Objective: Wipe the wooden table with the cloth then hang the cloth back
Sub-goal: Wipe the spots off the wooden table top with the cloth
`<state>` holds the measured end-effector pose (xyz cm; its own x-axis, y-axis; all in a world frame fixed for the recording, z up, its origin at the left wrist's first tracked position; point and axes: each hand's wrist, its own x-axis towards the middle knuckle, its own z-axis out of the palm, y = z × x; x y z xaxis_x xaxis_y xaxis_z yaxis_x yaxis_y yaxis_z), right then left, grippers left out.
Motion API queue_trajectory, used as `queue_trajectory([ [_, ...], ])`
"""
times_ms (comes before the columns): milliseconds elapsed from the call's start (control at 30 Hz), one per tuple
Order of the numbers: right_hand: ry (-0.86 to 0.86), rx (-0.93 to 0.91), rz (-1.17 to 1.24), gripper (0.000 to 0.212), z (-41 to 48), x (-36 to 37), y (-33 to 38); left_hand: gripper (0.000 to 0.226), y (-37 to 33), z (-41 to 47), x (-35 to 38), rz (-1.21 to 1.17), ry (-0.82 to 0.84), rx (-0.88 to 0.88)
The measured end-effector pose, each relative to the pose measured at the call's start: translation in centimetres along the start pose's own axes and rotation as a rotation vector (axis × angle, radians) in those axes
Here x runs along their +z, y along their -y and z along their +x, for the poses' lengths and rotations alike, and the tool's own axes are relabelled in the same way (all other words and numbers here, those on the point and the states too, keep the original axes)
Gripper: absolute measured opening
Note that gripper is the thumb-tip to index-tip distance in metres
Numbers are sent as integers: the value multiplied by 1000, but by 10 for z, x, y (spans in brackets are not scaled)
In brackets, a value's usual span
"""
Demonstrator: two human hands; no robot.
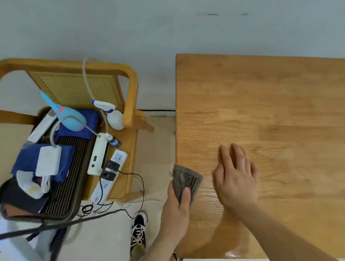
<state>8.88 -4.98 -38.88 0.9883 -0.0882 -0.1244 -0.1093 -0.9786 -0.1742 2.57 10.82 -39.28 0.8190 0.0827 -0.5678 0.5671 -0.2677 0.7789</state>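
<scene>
The wooden table [280, 108] fills the right side of the head view, its left edge running down the middle. My left hand [175, 211] grips a folded grey-brown striped cloth [185, 181] at the table's left edge, the cloth lying partly on the wood. My right hand [235, 174] rests flat on the tabletop just right of the cloth, fingers spread, holding nothing.
A wooden chair [70, 67] with a cane back stands left of the table, loaded with a white spray bottle [113, 114], a power strip [109, 177], chargers, blue cloths and a dark tray. Cables trail on the floor. My shoe [139, 235] is near the table's left edge.
</scene>
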Motion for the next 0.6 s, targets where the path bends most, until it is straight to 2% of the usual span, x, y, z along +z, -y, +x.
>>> queue_trajectory([
  [100,0,-9,-7,56,1,2,-2,51,-25,41,-7,14,-6,5],
  [267,11,1,6,56,4,-1,1,56,-75,120,-10,-11,-87,-18],
  [467,66,-7,-26,54,-2,-7,0,55,-75,114,-9,14,-123,7],
  [600,45,-110,13,42,82,-38,-1,53,-77,117,-12,70,-109,56],
])
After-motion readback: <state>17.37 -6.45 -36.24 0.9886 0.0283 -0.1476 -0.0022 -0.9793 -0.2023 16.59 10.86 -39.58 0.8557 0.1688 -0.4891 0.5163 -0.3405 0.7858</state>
